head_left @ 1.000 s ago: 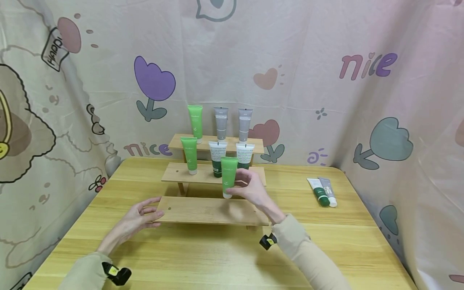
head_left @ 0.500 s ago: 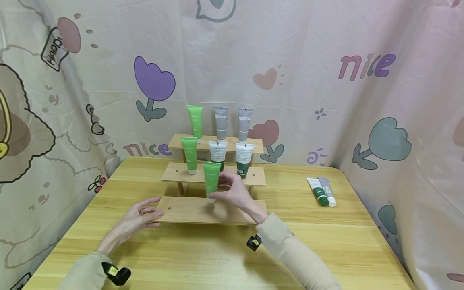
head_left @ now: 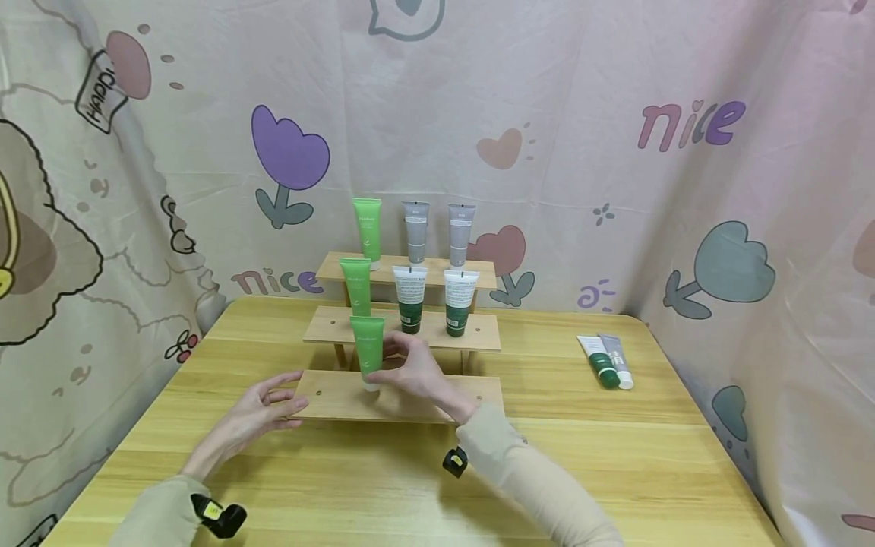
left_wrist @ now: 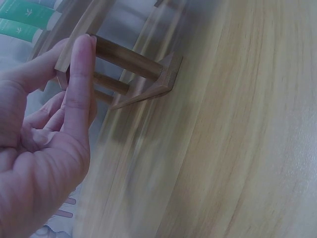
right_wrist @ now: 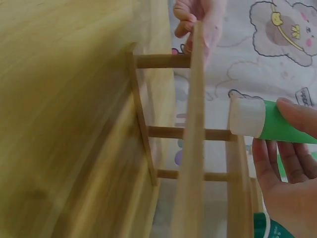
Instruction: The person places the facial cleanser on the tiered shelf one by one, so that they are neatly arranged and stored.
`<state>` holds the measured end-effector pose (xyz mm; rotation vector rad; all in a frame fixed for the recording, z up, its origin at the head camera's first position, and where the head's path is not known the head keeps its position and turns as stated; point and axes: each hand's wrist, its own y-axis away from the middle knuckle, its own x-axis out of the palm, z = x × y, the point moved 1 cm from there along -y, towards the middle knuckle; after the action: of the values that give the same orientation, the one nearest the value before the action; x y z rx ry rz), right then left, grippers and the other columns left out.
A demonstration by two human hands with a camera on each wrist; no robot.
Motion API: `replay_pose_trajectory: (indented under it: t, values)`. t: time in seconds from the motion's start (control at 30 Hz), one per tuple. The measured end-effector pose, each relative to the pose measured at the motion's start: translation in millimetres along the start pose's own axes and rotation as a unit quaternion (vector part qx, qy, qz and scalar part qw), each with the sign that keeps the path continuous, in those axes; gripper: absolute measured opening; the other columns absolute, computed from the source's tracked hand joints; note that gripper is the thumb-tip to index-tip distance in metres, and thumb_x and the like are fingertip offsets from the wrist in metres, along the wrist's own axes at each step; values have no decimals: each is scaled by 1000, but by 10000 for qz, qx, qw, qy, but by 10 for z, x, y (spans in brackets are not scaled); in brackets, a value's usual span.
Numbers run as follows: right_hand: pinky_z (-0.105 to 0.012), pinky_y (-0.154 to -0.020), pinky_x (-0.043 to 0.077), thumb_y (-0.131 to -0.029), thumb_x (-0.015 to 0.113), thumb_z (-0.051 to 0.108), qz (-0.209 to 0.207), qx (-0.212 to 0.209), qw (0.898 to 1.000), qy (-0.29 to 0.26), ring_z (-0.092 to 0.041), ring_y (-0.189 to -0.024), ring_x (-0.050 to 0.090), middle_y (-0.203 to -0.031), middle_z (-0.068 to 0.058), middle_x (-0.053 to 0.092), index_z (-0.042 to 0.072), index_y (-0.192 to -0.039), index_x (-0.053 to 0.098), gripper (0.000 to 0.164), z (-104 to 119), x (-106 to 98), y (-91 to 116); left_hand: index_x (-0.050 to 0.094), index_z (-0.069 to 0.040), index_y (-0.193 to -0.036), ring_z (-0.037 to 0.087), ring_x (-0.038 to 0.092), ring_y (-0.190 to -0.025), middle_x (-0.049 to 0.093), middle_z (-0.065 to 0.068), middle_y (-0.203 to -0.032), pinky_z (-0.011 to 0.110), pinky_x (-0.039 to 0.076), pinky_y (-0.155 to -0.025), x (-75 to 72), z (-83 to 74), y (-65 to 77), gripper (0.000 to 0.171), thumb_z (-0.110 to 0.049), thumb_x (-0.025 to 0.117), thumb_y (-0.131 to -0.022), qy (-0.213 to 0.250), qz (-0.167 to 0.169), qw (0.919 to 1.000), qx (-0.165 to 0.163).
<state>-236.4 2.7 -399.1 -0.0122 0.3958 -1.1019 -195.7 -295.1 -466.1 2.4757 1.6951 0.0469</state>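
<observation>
My right hand pinches a light green squeeze tube between thumb and fingers, white cap down, over the left part of the lowest step of a wooden three-step stand. In the right wrist view a gap shows between the white cap and the step board. My left hand grips the left end of that step, thumb and fingers on either side of the board in the left wrist view. Behind, another green tube stands on the middle step, its lower end hidden by the held one.
Two white-and-green tubes, left and right, share the middle step. On the top step stand a green tube and two grey tubes. A white-and-green tube and a grey tube lie on the table at right.
My right hand has carried the green tube leftward and down, from the right part of the lowest step to its left part. The left hand stays at the step's end.
</observation>
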Motion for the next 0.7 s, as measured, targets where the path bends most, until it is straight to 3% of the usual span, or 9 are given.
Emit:
replay_pose_trajectory:
  t: [0.1, 0.33, 0.7]
  values:
    - [-46, -99, 60, -77, 84, -1, 63, -50, 10000, 16, -32, -104, 69, -115, -20, 70, -2, -118, 66, 44, -27, 65, -20, 7, 11, -156, 10, 69, -95, 56, 5, -113, 32, 65, -88, 2, -4, 2, 80, -8, 61, -100, 51, -7, 10000, -11]
    - [-24, -91, 61, -77, 85, 1, 76, -291, 9993, 219, -22, -100, 69, -113, -16, 71, 0, -116, 68, 43, -78, 175, -71, 4, 13, -155, 9, 69, -98, 60, 2, -112, 30, 65, -88, -2, -9, 9, 80, -8, 59, -101, 77, 57, 10000, 25]
    - [-22, -87, 60, -76, 85, 0, 17, -175, 9997, 176, -19, -96, 68, -110, -17, 72, 0, -115, 68, 42, -98, 283, -88, 3, 13, -155, 9, 68, -99, 59, 2, -113, 31, 65, -89, -1, -11, 10, 80, -8, 59, -102, 86, 87, 9999, 29]
